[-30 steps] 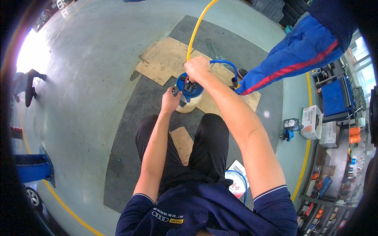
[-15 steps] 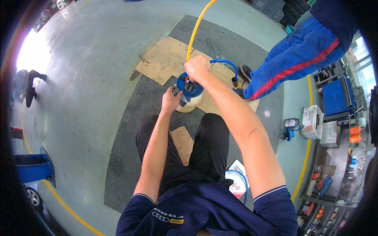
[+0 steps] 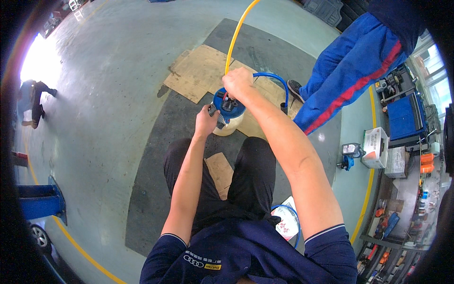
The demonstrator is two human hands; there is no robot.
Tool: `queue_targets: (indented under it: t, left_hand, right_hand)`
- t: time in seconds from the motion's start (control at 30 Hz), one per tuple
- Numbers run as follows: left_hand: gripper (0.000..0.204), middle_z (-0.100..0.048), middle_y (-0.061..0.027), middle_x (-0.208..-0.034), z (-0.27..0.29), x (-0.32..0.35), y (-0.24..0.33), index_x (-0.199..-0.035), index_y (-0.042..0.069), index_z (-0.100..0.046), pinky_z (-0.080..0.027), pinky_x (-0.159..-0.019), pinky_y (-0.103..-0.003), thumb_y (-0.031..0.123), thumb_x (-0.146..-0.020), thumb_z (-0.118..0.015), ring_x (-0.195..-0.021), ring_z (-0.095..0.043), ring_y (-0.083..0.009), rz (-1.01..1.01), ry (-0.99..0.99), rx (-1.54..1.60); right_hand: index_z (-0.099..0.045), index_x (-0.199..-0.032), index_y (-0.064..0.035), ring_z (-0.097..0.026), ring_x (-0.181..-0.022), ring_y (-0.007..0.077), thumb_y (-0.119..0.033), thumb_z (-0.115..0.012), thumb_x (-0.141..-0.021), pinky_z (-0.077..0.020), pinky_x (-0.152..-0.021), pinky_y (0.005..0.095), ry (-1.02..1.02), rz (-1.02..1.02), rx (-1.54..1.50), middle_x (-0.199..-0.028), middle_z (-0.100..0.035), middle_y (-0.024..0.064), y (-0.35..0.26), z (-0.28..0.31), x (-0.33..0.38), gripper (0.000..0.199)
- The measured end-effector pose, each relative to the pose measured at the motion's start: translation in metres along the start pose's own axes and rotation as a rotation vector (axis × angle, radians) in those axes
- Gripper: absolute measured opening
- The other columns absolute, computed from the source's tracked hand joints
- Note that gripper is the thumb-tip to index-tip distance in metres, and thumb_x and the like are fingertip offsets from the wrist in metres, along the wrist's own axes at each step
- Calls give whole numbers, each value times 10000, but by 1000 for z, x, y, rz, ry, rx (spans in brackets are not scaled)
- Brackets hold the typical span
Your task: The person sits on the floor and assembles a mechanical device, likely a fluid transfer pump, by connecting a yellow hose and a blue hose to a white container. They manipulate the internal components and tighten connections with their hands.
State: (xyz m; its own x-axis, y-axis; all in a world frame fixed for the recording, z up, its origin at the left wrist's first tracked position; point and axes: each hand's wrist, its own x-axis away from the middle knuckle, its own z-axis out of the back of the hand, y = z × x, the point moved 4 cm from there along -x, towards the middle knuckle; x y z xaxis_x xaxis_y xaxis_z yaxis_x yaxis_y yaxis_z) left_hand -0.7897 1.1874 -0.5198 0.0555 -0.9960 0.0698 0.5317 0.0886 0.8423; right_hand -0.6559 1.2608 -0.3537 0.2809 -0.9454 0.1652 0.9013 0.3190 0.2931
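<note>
A squat container with a pale lower body (image 3: 228, 128) and a blue lid (image 3: 233, 111) stands between and ahead of my knees. Dark fittings are on the lid. My left hand (image 3: 205, 122) is closed around a grey ribbed piece (image 3: 220, 121) at the lid's left side. Over the far edge of the lid, my right hand (image 3: 239, 82) is closed where a yellow hose (image 3: 231, 47) comes down into it; the hose's end is hidden by the fingers. A blue hose (image 3: 270, 75) arcs out from behind this hand to a dark end piece (image 3: 284, 108).
Cardboard sheets (image 3: 198, 71) lie on a dark mat (image 3: 156, 156). A person in blue trousers (image 3: 347, 80) stands at the right. A white container (image 3: 286, 222) with a blue hose is beside my right hip. Boxes (image 3: 376, 146) and a tool shelf (image 3: 392, 213) line the right.
My hands have hardly moved on the container. The person at the right has shifted their legs, and the blue hose's end hangs slightly lower.
</note>
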Motion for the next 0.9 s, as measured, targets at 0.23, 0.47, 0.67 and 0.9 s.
queue_targets:
  t: [0.23, 0.47, 0.67, 0.9]
  left_hand:
    - [577, -735, -307, -1193, -1, -3, -7, -1352, -70, -630, -557, -992, -470, 300, -932, -767, -1156, -710, -438, -9, -11, -2]
    - [585, -736, -306, -1192, 0, -3, -8, -1353, -70, -630, -555, -997, -472, 312, -932, -765, -1160, -708, -440, -4, -18, -6]
    - [582, -740, -306, -1175, 2, 0, -5, -1347, -71, -632, -555, -992, -475, 311, -930, -766, -1153, -709, -443, -8, -6, -35]
    - [566, -740, -307, -1175, 1, -2, -5, -1345, -70, -634, -556, -991, -470, 300, -937, -762, -1151, -711, -442, -7, -12, -27]
  right_hand:
    - [-852, -995, -159, -790, -995, 236, -210, -884, -724, -630, -796, 364, 22, 29, 21, -1016, -825, 37, -2, 1, 1, 277]
    - [-853, -966, -156, -792, -981, 237, -223, -875, -718, -631, -785, 372, -4, 32, 19, -999, -826, 41, -3, 4, 1, 257]
    - [-853, -969, -160, -792, -981, 237, -223, -872, -717, -633, -784, 374, -9, 16, 14, -994, -825, 36, -4, 0, 0, 261]
    - [-852, -999, -165, -789, -1006, 237, -232, -895, -722, -639, -812, 376, -17, -1, -7, -1040, -824, 41, -2, -3, -2, 288]
